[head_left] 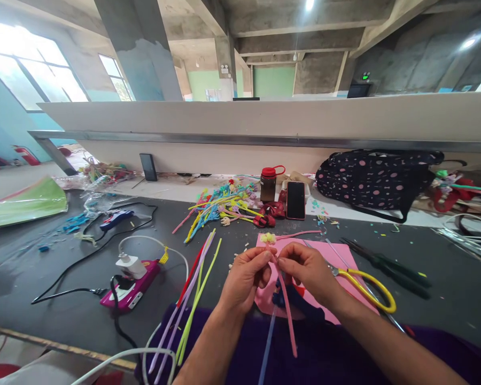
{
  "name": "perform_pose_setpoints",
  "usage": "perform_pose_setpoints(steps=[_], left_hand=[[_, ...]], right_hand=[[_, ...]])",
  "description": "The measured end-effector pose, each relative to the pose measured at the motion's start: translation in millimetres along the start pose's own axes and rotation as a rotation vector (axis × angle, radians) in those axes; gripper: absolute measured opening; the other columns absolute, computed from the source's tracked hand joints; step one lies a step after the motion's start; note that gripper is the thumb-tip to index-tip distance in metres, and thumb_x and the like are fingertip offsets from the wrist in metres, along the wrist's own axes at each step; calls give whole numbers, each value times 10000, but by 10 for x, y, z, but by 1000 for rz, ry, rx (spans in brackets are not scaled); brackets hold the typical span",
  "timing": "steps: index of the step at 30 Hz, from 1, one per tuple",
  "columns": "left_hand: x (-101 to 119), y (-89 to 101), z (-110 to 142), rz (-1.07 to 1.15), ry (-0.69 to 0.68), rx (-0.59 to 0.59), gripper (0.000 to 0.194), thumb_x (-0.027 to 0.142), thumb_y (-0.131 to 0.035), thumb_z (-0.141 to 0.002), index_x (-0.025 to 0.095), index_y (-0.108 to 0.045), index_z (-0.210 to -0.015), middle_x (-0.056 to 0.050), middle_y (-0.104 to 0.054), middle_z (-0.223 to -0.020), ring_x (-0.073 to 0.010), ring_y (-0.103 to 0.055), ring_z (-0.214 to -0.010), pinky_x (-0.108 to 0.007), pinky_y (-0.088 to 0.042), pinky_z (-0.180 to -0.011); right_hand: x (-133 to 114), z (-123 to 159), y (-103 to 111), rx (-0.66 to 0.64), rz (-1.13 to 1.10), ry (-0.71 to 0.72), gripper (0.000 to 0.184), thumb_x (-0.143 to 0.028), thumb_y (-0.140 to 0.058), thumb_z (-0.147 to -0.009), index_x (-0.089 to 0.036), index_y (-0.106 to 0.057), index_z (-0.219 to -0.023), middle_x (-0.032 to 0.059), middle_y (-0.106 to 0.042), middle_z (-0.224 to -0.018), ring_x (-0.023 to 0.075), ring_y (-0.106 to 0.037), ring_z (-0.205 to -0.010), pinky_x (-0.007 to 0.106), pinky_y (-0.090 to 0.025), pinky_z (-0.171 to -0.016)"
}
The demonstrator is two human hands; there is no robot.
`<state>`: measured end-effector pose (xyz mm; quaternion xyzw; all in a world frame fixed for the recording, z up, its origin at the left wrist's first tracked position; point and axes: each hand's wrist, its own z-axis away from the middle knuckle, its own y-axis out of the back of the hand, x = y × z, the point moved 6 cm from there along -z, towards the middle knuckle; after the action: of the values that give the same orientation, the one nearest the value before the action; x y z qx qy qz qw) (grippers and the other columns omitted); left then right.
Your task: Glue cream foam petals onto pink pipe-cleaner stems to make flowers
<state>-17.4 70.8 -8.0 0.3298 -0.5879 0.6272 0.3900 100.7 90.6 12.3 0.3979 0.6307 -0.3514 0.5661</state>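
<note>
My left hand [242,278] and my right hand [310,270] meet over a pink foam-like sheet [340,254], fingertips pinched on a pink pipe cleaner [288,321]. One end of it hangs down between my hands. A small pale yellow fuzzy piece [268,238] sits just above my left fingertips; whether it is joined to the pipe cleaner I cannot tell. Another pink stem [300,233] reaches right from there. Under my right hand lies a dark blue glue gun [300,303], partly hidden, with a bluish stick [268,345] pointing toward me. Yellow-handled scissors [392,300] rest right of my right hand.
Loose pipe cleaners [196,294] lie left of my hands. Pliers [401,272] are at right, a magenta power strip [130,291] with cords at left. Behind are a pipe-cleaner pile [220,203], a bottle [268,187], a phone [295,200] and a dark patterned bag [377,179].
</note>
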Motion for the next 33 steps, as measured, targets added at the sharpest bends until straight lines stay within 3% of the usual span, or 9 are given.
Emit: perform_pose_setpoints(steps=[5, 9, 18, 23, 25, 28, 31, 33], left_hand=[[-4, -34, 6, 33, 0, -46, 179, 283, -641, -739, 116, -636, -803, 35, -545, -466, -36, -425, -331, -138, -275, -326], [37, -32, 18, 28, -3, -57, 145, 268, -625, -757, 132, -605, -802, -11, -657, -704, -28, -472, -354, -128, -293, -305], [225, 159, 9, 23, -92, 81, 174, 289, -666, -729, 121, -632, -762, 28, -600, -598, -8, -429, -336, -126, -287, -317], [212, 138, 3, -6, -61, 74, 176, 297, -665, -733, 123, -637, -745, 14, -625, -610, -6, -440, -348, -120, -288, -335], [205, 128, 5, -7, -56, 58, 173, 295, -659, -740, 124, -637, -752, 13, -630, -615, -3, -438, -346, -118, -288, -337], [204, 131, 10, 30, -56, 38, 172, 289, -660, -739, 119, -638, -754, 18, -620, -597, 4, -424, -336, -113, -273, -329], [181, 126, 16, 93, -25, 1, 168, 283, -656, -743, 117, -638, -762, 21, -610, -587, 8, -415, -329, -105, -246, -313], [156, 114, 16, 129, 2, -26, 169, 282, -648, -750, 115, -637, -779, 21, -605, -587, 10, -412, -330, -100, -237, -309]], right_hand=[[-39, -12, 22, 24, -15, 35, 168, -331, -625, -757, -171, -578, -738, -38, -558, -639, 70, -519, -475, 177, -379, -406], [-43, -20, 69, 16, 38, 35, 143, -310, -588, -774, -169, -580, -753, -23, -588, -661, 73, -524, -474, 181, -384, -410], [63, -140, 236, -45, 244, 0, 113, -277, -547, -789, -173, -573, -754, -30, -582, -658, 78, -544, -479, 182, -382, -431], [65, -121, 263, -108, 404, 10, 138, -265, -530, -792, -175, -586, -704, -27, -571, -642, 105, -553, -530, 215, -414, -497], [24, -42, 259, -135, 558, 18, 169, -275, -498, -819, -183, -587, -709, -20, -589, -649, 121, -568, -569, 227, -410, -528], [-1, 155, 260, -117, 967, 40, 163, -321, -507, -824, -204, -609, -774, 3, -638, -729, 166, -593, -670, 268, -395, -599], [121, 361, 227, -126, 1312, 28, 241, -423, -548, -786, -194, -604, -833, 57, -644, -836, 226, -605, -725, 310, -378, -618], [254, 445, 172, -174, 1408, 20, 279, -459, -562, -764, -192, -590, -841, 65, -632, -846, 242, -607, -732, 315, -369, -609]])
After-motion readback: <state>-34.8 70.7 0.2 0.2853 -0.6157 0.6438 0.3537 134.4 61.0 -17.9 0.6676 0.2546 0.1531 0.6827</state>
